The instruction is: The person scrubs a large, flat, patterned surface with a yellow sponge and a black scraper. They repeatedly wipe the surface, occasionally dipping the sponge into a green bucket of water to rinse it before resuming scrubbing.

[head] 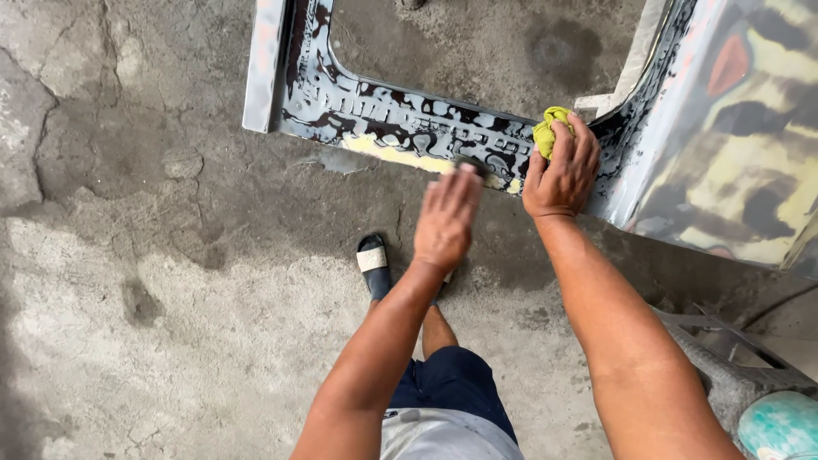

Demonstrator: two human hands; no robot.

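A car body panel [400,119], mottled black, silver and yellow, stands on the concrete floor with a wide opening in it. My left hand [446,217] is blurred with motion and presses a small dark sanding block [474,165] against the panel's lower sill, beside a patch of yellow filler [396,152]. My right hand [562,170] rests on the sill further right and holds a crumpled yellow-green cloth [550,129] against it.
Cracked, damp concrete floor [170,255] spreads left and below. My foot in a black sandal [373,264] stands under the sill. A grey plastic stool [733,366] and a teal round object [780,426] sit at lower right.
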